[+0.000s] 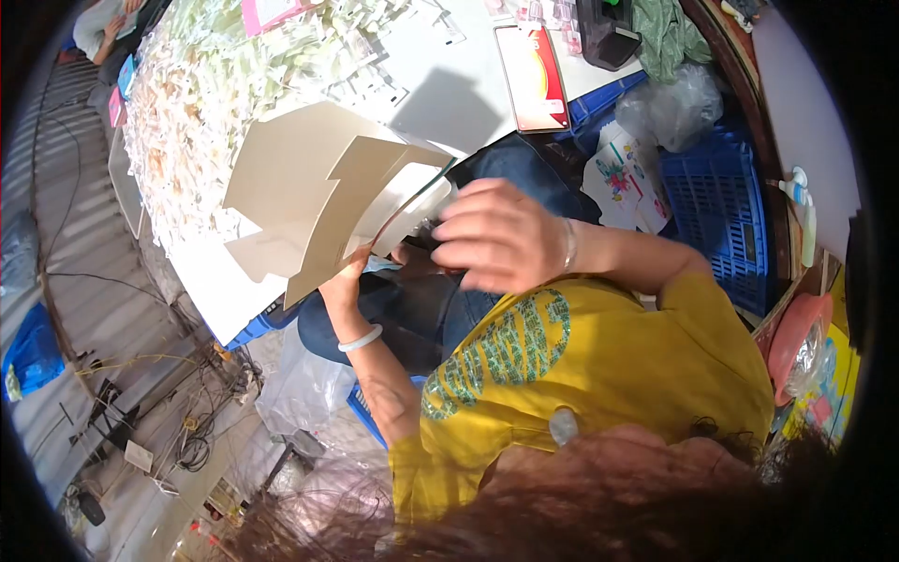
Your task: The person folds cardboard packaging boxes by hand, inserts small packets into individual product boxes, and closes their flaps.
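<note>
Several flat die-cut card sheets (328, 201), pale grey-beige on the side that shows, stand tilted above the white table. My left hand (346, 276), with a pale bangle on its wrist, grips them at their lower edge. Part of that hand is hidden behind the card. To the right of the sheets my right hand (501, 236) hangs over my lap, slightly blurred, its fingers apart and nothing seen in them. A clear gap lies between it and the card's right edge.
Small clear plastic pieces (206, 112) are heaped on the white table (431, 56). A red and yellow card packet (534, 80) lies at its right edge. Blue crates (716, 215) and plastic bags (679, 103) stand on the right. Another person (101, 33) sits at top left.
</note>
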Demonstrator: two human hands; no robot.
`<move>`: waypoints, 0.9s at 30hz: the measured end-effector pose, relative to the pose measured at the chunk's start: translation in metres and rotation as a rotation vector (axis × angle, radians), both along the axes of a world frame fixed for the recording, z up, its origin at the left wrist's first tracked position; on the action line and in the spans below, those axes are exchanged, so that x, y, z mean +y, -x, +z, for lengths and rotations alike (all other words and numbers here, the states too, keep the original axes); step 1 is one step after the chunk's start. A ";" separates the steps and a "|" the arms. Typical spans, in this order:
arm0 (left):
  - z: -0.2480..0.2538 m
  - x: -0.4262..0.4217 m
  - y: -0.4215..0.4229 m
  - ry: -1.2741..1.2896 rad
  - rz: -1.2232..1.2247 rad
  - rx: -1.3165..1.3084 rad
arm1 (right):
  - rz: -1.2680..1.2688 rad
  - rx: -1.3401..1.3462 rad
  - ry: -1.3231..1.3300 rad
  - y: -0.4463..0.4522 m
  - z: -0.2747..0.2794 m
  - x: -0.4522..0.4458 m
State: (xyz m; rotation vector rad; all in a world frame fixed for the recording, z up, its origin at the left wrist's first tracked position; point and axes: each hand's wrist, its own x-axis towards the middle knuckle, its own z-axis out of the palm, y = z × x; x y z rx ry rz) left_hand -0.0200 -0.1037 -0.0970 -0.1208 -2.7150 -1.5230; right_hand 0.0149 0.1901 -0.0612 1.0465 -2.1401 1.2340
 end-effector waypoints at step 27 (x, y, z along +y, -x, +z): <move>-0.044 -0.017 0.006 0.038 -0.113 -0.018 | 0.369 -0.498 -0.504 0.127 0.083 -0.091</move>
